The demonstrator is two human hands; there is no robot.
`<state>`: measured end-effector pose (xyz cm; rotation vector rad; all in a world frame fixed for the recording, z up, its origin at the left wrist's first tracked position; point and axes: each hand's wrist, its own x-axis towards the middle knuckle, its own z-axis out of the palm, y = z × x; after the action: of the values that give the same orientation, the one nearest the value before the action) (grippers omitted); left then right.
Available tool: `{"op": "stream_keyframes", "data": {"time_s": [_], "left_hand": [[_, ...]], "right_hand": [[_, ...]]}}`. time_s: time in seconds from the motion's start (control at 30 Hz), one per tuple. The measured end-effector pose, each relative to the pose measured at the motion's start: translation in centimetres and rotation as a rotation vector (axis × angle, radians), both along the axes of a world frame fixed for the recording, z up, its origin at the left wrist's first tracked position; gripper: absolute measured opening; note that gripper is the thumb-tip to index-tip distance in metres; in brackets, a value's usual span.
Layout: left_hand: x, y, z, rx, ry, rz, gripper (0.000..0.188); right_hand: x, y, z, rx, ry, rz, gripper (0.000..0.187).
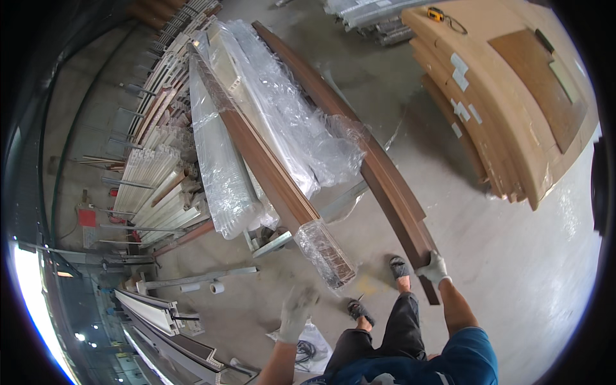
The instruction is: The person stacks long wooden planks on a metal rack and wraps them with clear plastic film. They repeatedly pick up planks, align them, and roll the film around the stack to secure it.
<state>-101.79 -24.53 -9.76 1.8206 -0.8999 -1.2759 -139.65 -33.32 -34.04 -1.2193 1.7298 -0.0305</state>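
Observation:
My right hand (435,268), in a pale work glove, is closed on the near end of a long brown profile (391,192). This profile runs away to the far side beside the plastic-covered stack, with clear wrap round part of it. My left hand (296,313), gloved too and a little blurred, is held in the air with its fingers apart and nothing in it. Just beyond it lies the wrapped near end of a brown profile bundle (269,173). That bundle rests along the stack of pale profiles (221,173) under clear plastic film (276,83).
Stacked cardboard sheets (462,58) stand at the far right, with a tape measure (436,14) on top. Racks of white profiles (151,173) line the left. A metal support (273,244) sits under the stack. A white bag (314,346) with coiled cord lies near my feet.

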Motion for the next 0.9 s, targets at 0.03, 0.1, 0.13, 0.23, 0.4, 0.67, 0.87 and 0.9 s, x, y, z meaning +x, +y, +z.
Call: {"op": "stream_keyframes", "data": {"time_s": [0.03,0.1,0.13,0.23,0.4,0.67,0.87,0.9], "left_hand": [[-2.0,-3.1,0.5,-0.007,0.097,0.007,0.031],[-6.6,-8.4,0.7,-0.001,0.239,-0.003,0.044],[-9.0,-10.7,0.3,0.065,0.282,-0.002,0.052],[-15.4,-18.3,-2.4,0.237,0.607,0.162,0.070],[-15.7,-29.9,-5.8,0.052,0.882,0.294,0.061],[-23.8,-19.5,-11.0,0.237,0.944,0.291,0.074],[-24.2,-14.8,-1.7,0.032,1.022,0.150,0.032],[-24.1,-14.3,0.5,-0.003,1.069,0.132,0.030]], "right_hand": [[-0.3,-0.5,2.5,-0.066,-0.114,-0.018,0.083],[-1.5,-0.7,8.2,0.105,-0.229,-0.131,0.077],[-2.2,-0.7,11.1,0.008,-0.195,-0.082,0.075],[-4.9,-0.4,19.3,-0.238,-0.118,0.031,0.072],[-8.3,11.7,29.3,-0.462,0.166,0.099,0.072],[-18.0,38.6,14.5,-0.705,0.233,-0.217,0.030],[-17.5,40.8,9.5,-0.854,0.764,-0.223,0.063],[-16.7,39.5,10.0,-0.537,0.738,-0.290,0.062]]}}
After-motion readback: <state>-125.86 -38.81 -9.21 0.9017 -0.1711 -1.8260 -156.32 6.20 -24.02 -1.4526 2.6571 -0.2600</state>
